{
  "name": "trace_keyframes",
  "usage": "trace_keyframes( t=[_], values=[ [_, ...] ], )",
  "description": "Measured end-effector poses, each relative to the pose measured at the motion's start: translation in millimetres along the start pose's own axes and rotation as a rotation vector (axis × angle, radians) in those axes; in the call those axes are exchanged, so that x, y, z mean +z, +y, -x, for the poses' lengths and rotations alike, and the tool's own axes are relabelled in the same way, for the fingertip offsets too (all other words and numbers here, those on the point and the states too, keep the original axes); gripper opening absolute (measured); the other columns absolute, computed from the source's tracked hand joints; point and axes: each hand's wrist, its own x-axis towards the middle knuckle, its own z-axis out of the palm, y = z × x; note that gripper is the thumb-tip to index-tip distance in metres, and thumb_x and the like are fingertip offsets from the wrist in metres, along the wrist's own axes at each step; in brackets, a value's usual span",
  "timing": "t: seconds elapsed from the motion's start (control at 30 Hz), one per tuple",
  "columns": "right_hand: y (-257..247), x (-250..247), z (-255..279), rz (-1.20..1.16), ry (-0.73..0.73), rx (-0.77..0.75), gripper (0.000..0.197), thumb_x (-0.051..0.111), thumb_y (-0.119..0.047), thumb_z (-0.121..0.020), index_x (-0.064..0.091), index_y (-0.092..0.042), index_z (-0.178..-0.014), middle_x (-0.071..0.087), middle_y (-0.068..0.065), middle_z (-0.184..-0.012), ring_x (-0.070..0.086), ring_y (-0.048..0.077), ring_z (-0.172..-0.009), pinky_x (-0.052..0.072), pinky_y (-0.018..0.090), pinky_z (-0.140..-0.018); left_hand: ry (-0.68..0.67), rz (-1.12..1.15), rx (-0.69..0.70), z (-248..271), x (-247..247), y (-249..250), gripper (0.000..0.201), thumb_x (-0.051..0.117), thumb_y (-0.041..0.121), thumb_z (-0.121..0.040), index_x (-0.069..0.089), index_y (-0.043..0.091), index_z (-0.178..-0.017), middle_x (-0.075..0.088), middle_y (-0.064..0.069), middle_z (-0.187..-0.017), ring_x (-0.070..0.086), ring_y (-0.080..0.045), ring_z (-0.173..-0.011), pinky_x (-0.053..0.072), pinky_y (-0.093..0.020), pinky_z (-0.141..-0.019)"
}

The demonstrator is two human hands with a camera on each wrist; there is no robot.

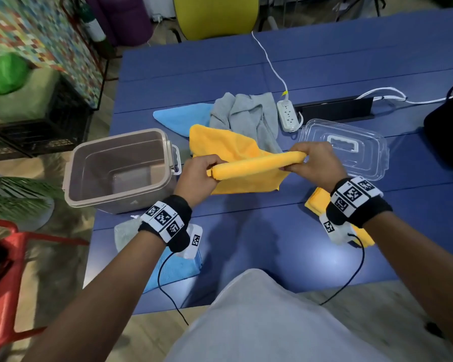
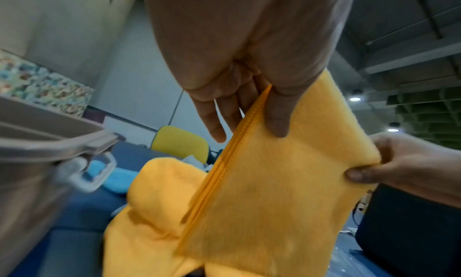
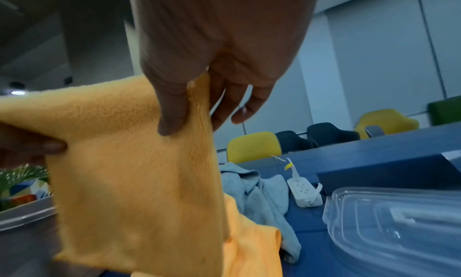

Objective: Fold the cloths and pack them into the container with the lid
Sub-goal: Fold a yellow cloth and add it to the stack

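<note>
Here, the big blue table (image 1: 246, 244) fills most of the head view, and its far and right ends run out of the picture. On its left side stands the tan container (image 1: 120, 168), open on top, with nothing to be seen inside it. To the right lies the clear lid (image 1: 361, 150), flat on the table; the right hand hides its near left corner. In the middle, the orange cloth (image 1: 256, 164) is held up above the table, folded over along its top edge, and its lower part hangs down onto the table. The left hand (image 1: 200, 172) pinches the left end of the fold, thumb on one side and fingers on the other, as the left wrist view shows. The right hand (image 1: 315, 163) pinches the right end the same way. Behind the orange cloth lies a crumpled gray cloth (image 1: 249, 113), partly hidden by it, and a light blue cloth (image 1: 181, 117) pokes out from under both. Near the person, a folded blue cloth (image 1: 178, 267) and a pale gray cloth (image 1: 124, 233) sit under the left wrist, and a folded orange cloth (image 1: 315, 202) sits under the right wrist; the wrists cover much of them. A white power strip (image 1: 288, 116) lies just beside the gray cloth.
</note>
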Motion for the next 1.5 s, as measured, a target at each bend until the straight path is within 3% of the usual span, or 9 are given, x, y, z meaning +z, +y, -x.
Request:
trace_keyframes(
  t=[0.17,0.37,0.53,0.63,0.73,1.03,1.17,1.3,1.5],
  values=[
    [23,41,53,-0.009,0.043,-0.188,0.031,0.077,0.002,-0.067,0.072,-0.016,-0.092,0.072,-0.002,-0.096,0.065,0.015,-0.088,0.047,0.029,-0.083,-0.057,-0.042,0.033,40,31,-41,0.04,0.061,-0.013,-0.068,0.068,0.015,-0.096,0.065,0.002,-0.122,0.058,-0.018,-0.117,0.045,-0.033,-0.1],
    [111,121,143,0.215,-0.539,-0.176,0.049,0.058,-0.014,-0.085,0.05,-0.029,-0.132,0.04,-0.001,-0.148,0.048,0.025,-0.129,0.051,0.041,-0.093,-0.704,-0.38,-0.066,132,102,-99,0.057,0.049,-0.005,-0.086,0.045,0.011,-0.14,0.013,0.0,-0.159,0.023,-0.021,-0.146,0.029,-0.039,-0.115],
    [125,126,160,0.169,-0.617,-0.04,0.049,0.053,-0.022,-0.097,0.041,-0.023,-0.144,0.036,0.0,-0.152,0.049,0.018,-0.125,0.041,0.024,-0.092,-0.682,-0.383,-0.14,143,108,-105,0.066,0.045,0.006,-0.092,0.025,0.026,-0.152,0.011,0.004,-0.161,0.03,-0.022,-0.142,0.031,-0.032,-0.111],
    [119,122,149,0.029,-0.537,0.071,0.032,0.046,-0.04,-0.098,0.05,-0.024,-0.125,0.069,0.007,-0.096,0.063,0.023,-0.08,0.043,0.03,-0.064,-0.64,-0.316,-0.19,135,106,-105,0.054,0.045,0.013,-0.097,0.033,0.026,-0.149,0.032,-0.001,-0.156,0.042,-0.025,-0.135,0.038,-0.034,-0.106],
    [116,124,131,-0.009,-0.455,0.209,0.031,0.041,-0.043,-0.098,0.046,-0.016,-0.112,0.045,-0.002,-0.058,0.047,0.015,-0.055,0.033,0.036,-0.054,-0.488,-0.238,-0.296,124,108,-100,0.03,0.039,0.028,-0.103,0.049,0.011,-0.124,0.063,-0.02,-0.115,0.059,-0.037,-0.104,0.046,-0.04,-0.084],
    [107,148,80,0.145,-0.33,0.465,0.038,0.036,-0.043,-0.101,0.043,-0.008,-0.09,0.058,0.016,-0.09,0.056,0.038,-0.095,0.04,0.038,-0.068,-0.197,-0.174,-0.623,85,124,-92,0.023,0.041,0.029,-0.099,0.048,0.007,-0.094,0.059,-0.015,-0.087,0.056,-0.035,-0.088,0.042,-0.04,-0.073],
    [102,158,72,0.303,-0.352,0.505,0.044,0.032,-0.042,-0.102,0.047,-0.003,-0.114,0.06,0.023,-0.112,0.055,0.039,-0.105,0.038,0.038,-0.068,-0.13,-0.118,-0.688,77,130,-90,0.013,0.047,0.02,-0.094,0.042,0.011,-0.102,0.054,-0.01,-0.086,0.055,-0.032,-0.084,0.042,-0.037,-0.068],
    [101,163,76,0.344,-0.272,0.428,0.049,0.046,-0.034,-0.099,0.037,-0.003,-0.135,0.043,0.019,-0.134,0.047,0.036,-0.119,0.041,0.042,-0.09,-0.162,-0.276,-0.575,80,137,-95,0.06,0.049,0.015,-0.09,0.03,0.028,-0.145,0.048,-0.013,-0.112,0.053,-0.034,-0.093,0.046,-0.039,-0.072],
    [95,151,71,0.367,-0.57,0.233,0.06,0.049,-0.025,-0.094,0.026,-0.016,-0.149,0.04,0.009,-0.143,0.033,0.031,-0.131,0.04,0.039,-0.096,-0.453,-0.786,-0.21,66,144,-95,0.059,0.044,0.01,-0.087,0.038,0.029,-0.142,0.027,-0.01,-0.148,0.036,-0.033,-0.123,0.04,-0.042,-0.09]
  ],
)
